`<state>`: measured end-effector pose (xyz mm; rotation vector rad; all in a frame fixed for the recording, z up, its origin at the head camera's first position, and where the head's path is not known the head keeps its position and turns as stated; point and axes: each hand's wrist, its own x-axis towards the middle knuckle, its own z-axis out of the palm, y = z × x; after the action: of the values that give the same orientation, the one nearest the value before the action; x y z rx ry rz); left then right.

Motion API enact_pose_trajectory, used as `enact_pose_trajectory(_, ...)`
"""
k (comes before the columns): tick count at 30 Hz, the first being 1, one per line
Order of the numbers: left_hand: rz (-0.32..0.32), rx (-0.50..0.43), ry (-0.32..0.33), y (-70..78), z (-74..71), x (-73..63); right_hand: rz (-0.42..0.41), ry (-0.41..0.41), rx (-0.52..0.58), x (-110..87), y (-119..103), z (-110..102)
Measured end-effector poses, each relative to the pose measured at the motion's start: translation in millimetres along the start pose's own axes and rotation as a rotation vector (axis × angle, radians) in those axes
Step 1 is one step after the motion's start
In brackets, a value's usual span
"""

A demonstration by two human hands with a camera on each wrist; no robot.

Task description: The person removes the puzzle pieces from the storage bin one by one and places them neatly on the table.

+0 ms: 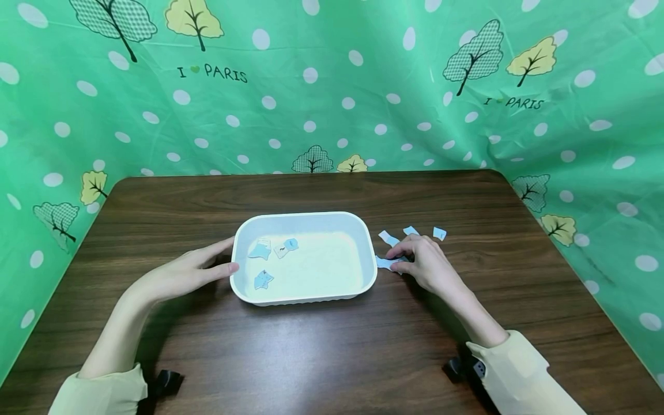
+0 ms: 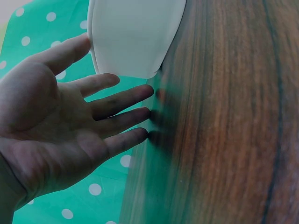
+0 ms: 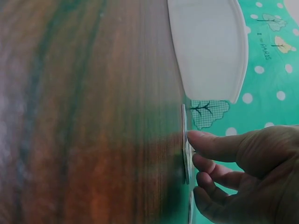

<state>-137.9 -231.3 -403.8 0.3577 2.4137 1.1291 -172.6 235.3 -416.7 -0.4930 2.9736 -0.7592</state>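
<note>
A white plastic tray (image 1: 316,300) stands mid-table with several flat pale-blue cutouts (image 1: 263,279) lying in its left half. My left hand (image 1: 194,271) is at the tray's left end, thumb tip on its rim, the other fingers stretched out beside the end wall. In the left wrist view, those fingers (image 2: 126,121) are spread and nearly straight. To the right of the tray, my right hand (image 1: 427,262) bends over a flat, light-blue cutout (image 1: 384,263), thumb and fingertips pinching at it. Seen edge-on in the right wrist view, this thin piece (image 3: 185,130) lies low at the tabletop.
Beyond the right hand lie more cutouts: a strip (image 1: 388,238), a partly covered piece (image 1: 411,230) and a small square one (image 1: 440,233). The dark wooden table (image 1: 311,357) reaches back to a green dotted curtain (image 1: 342,75). Black wrist devices (image 1: 167,383) sit near both cuffs.
</note>
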Motion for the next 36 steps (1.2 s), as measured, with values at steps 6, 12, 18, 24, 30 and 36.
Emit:
enact_pose_trajectory(6,0.003,-0.002,0.000,-0.2,0.4,0.3,0.001,0.002,0.007,-0.3,0,0)
enact_pose_trajectory(12,-0.011,-0.009,-0.002,0.3,0.3,-1.0,0.045,0.008,0.032,-1.9,-2,-5)
enact_pose_trajectory(18,-0.019,-0.011,-0.003,1.2,-0.3,-1.9,0.075,0.014,0.059,-0.8,-6,-14)
enact_pose_trajectory(24,-0.013,-0.010,-0.002,2.2,-0.2,-1.6,0.063,0.054,0.074,3.6,-14,-23)
enact_pose_trajectory(30,-0.018,-0.008,-0.001,2.9,-0.5,-1.9,0.039,0.082,0.118,10.4,-27,-27)
enact_pose_trajectory(36,-0.016,-0.010,-0.001,2.9,-0.4,-2.0,0.022,0.093,0.135,15.0,-42,-30)
